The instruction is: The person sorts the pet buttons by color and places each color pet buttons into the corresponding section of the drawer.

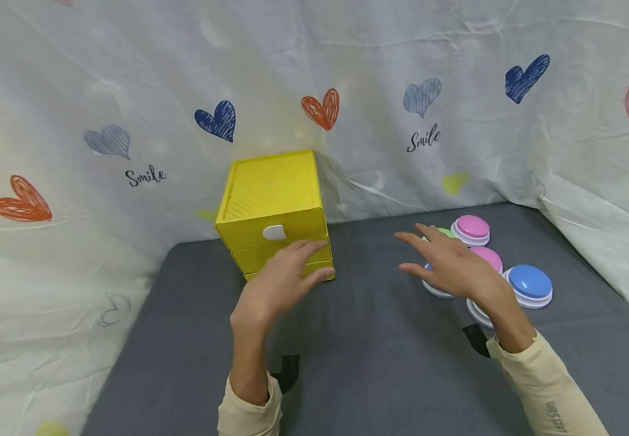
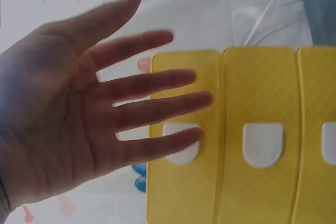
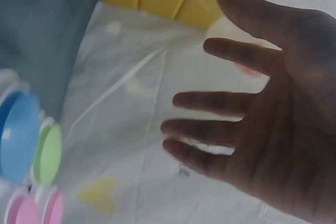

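Yellow drawer unit (image 1: 271, 181), upright on the dark surface (image 1: 369, 363) near its far edge, in front of a printed sheet (image 1: 369, 60). Three stacked drawer fronts (image 2: 260, 87) show in the left wrist view, each bearing a white tab (image 2: 262, 145); all appear closed. Left grip (image 1: 279, 281): wide, fingers extended and separated, nothing held. In the head view it overlaps the lower part of the unit's front; in the left wrist view its fingertips (image 2: 203, 99) overlap the drawer front farthest from the surface. Whether they touch it cannot be told. Right grip (image 1: 456, 260): likewise wide and unloaded, overlapping in the head view a cluster of domed pieces (image 1: 485, 257), among them a pink piece (image 1: 473, 226) at the back and a blue piece (image 1: 531, 281) at the right; others are partly hidden. Handling, as judged from this arrangement: the step in hand looks preparatory. A drawer would best be drawn by pinching its tab near the middle and pulling level, lest it skew in its frame; a light unit may slide or tip, and a free palm on its top would steady it. The domes look smooth, so fingers around a white base (image 1: 532, 303) should hold more securely than fingers on the crown. Lifting pieces singly would spare their close neighbours a knock.
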`<action>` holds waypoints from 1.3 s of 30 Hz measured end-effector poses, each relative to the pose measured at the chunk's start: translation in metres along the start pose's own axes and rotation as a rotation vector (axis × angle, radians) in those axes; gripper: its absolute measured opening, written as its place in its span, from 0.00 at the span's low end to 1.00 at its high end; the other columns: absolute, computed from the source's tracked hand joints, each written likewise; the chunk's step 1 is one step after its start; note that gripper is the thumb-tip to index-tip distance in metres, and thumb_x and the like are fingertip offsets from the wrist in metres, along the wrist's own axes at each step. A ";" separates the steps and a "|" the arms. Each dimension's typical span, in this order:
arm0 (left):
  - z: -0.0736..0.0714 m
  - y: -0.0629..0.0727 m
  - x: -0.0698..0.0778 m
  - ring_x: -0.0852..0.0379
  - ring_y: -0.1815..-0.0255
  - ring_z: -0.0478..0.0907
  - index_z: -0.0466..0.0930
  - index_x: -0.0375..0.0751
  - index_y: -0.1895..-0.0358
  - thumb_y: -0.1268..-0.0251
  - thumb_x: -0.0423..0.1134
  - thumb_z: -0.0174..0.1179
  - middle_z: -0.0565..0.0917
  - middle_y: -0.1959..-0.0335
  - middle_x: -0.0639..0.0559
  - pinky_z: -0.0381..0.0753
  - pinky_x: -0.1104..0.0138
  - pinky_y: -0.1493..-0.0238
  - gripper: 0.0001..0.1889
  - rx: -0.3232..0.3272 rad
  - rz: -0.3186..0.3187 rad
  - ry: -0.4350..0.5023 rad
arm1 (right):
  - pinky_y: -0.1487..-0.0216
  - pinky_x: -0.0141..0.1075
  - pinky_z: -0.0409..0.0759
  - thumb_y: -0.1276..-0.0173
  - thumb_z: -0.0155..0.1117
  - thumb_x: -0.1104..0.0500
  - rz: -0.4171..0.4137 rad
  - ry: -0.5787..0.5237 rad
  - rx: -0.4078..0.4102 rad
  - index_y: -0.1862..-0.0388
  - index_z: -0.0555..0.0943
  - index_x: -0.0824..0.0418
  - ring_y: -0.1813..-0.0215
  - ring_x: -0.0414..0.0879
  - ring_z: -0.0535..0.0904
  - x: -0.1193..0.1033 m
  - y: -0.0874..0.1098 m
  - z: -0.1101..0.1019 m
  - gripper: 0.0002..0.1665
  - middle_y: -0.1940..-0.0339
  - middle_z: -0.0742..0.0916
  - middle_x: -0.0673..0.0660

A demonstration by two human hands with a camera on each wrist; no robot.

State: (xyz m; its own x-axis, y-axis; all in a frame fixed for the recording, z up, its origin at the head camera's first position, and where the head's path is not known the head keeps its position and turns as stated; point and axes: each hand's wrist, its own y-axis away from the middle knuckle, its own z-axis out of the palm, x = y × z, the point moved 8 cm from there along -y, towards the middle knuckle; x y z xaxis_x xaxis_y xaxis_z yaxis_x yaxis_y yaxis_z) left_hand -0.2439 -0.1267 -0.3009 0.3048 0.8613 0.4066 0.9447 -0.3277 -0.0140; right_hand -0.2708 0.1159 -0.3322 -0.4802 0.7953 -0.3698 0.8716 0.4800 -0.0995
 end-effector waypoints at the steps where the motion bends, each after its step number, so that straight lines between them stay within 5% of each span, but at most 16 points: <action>1: -0.008 0.001 -0.001 0.41 0.25 0.74 0.72 0.44 0.23 0.22 0.51 0.61 0.76 0.24 0.42 0.76 0.46 0.28 0.30 0.063 0.010 -0.002 | 0.25 0.66 0.68 0.21 0.62 0.45 -0.020 -0.009 0.021 0.20 0.69 0.53 0.21 0.70 0.67 -0.006 -0.003 0.000 0.35 0.20 0.70 0.71; 6: -0.050 0.011 -0.013 0.39 0.38 0.83 0.81 0.35 0.34 0.22 0.46 0.62 0.85 0.36 0.37 0.83 0.46 0.39 0.23 0.402 0.011 0.017 | 0.30 0.55 0.78 0.21 0.64 0.48 -0.140 -0.108 0.143 0.28 0.78 0.57 0.30 0.58 0.80 -0.048 -0.023 -0.001 0.28 0.29 0.82 0.61; 9: -0.074 0.017 -0.026 0.37 0.36 0.82 0.82 0.33 0.37 0.22 0.43 0.62 0.85 0.37 0.35 0.82 0.45 0.37 0.20 0.584 -0.008 0.032 | 0.33 0.50 0.81 0.22 0.65 0.53 -0.214 -0.184 0.228 0.33 0.82 0.59 0.34 0.53 0.83 -0.076 -0.038 -0.003 0.22 0.35 0.86 0.57; 14: -0.098 0.017 -0.062 0.35 0.29 0.77 0.84 0.33 0.38 0.20 0.43 0.60 0.83 0.34 0.34 0.79 0.44 0.32 0.19 0.749 -0.144 0.099 | 0.39 0.46 0.84 0.22 0.65 0.58 -0.305 -0.255 0.259 0.36 0.83 0.62 0.41 0.52 0.86 -0.118 -0.066 0.005 0.19 0.41 0.89 0.59; 17: -0.104 0.012 -0.087 0.35 0.31 0.80 0.85 0.37 0.37 0.20 0.46 0.58 0.83 0.33 0.36 0.83 0.43 0.38 0.20 0.747 -0.277 0.150 | 0.44 0.44 0.84 0.22 0.65 0.59 -0.340 -0.243 0.225 0.33 0.81 0.62 0.45 0.52 0.85 -0.137 -0.081 0.015 0.22 0.43 0.89 0.59; 20: -0.107 0.001 -0.109 0.33 0.41 0.84 0.81 0.41 0.31 0.18 0.51 0.54 0.83 0.33 0.36 0.86 0.45 0.48 0.24 0.650 -0.378 0.169 | 0.51 0.40 0.83 0.21 0.63 0.59 -0.351 -0.210 0.234 0.30 0.79 0.60 0.51 0.49 0.84 -0.151 -0.096 0.024 0.23 0.46 0.89 0.58; 25: -0.105 -0.015 -0.140 0.31 0.51 0.79 0.66 0.45 0.21 0.16 0.54 0.47 0.77 0.27 0.35 0.80 0.53 0.59 0.29 0.424 -0.394 0.228 | 0.61 0.34 0.81 0.21 0.62 0.60 -0.316 -0.256 0.347 0.37 0.83 0.62 0.62 0.43 0.83 -0.165 -0.115 0.034 0.17 0.56 0.90 0.55; 28: -0.098 -0.012 -0.157 0.37 0.35 0.78 0.60 0.49 0.19 0.15 0.52 0.47 0.67 0.18 0.45 0.83 0.58 0.51 0.28 0.349 -0.400 0.410 | 0.62 0.34 0.84 0.22 0.65 0.59 -0.268 -0.325 0.431 0.45 0.87 0.62 0.64 0.43 0.85 -0.170 -0.121 0.040 0.12 0.60 0.91 0.55; 31: -0.095 -0.006 -0.169 0.43 0.20 0.68 0.61 0.51 0.20 0.17 0.52 0.50 0.59 0.16 0.58 0.85 0.52 0.40 0.28 0.351 -0.422 0.575 | 0.62 0.36 0.86 0.24 0.67 0.57 -0.212 -0.353 0.531 0.51 0.89 0.61 0.65 0.45 0.88 -0.174 -0.123 0.042 0.11 0.61 0.93 0.55; 33: -0.096 -0.005 -0.171 0.45 0.18 0.65 0.62 0.52 0.21 0.18 0.53 0.51 0.59 0.16 0.61 0.86 0.52 0.41 0.29 0.362 -0.424 0.606 | 0.65 0.38 0.85 0.25 0.68 0.56 -0.167 -0.358 0.583 0.54 0.90 0.60 0.67 0.45 0.88 -0.174 -0.122 0.043 0.10 0.62 0.93 0.55; 39: -0.091 -0.014 -0.171 0.50 0.42 0.84 0.67 0.56 0.22 0.19 0.54 0.53 0.65 0.18 0.62 0.86 0.69 0.61 0.27 0.400 -0.448 0.592 | 0.69 0.40 0.83 0.26 0.70 0.56 -0.069 -0.372 0.614 0.59 0.91 0.59 0.70 0.47 0.87 -0.167 -0.117 0.040 0.08 0.64 0.93 0.55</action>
State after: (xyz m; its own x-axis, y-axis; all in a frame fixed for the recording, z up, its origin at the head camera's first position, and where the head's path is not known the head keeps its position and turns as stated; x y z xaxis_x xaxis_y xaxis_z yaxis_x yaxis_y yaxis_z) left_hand -0.3201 -0.3042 -0.2872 -0.1175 0.4949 0.8610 0.9670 0.2545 -0.0143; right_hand -0.2890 -0.0878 -0.2960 -0.5665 0.5391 -0.6232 0.7909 0.1433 -0.5950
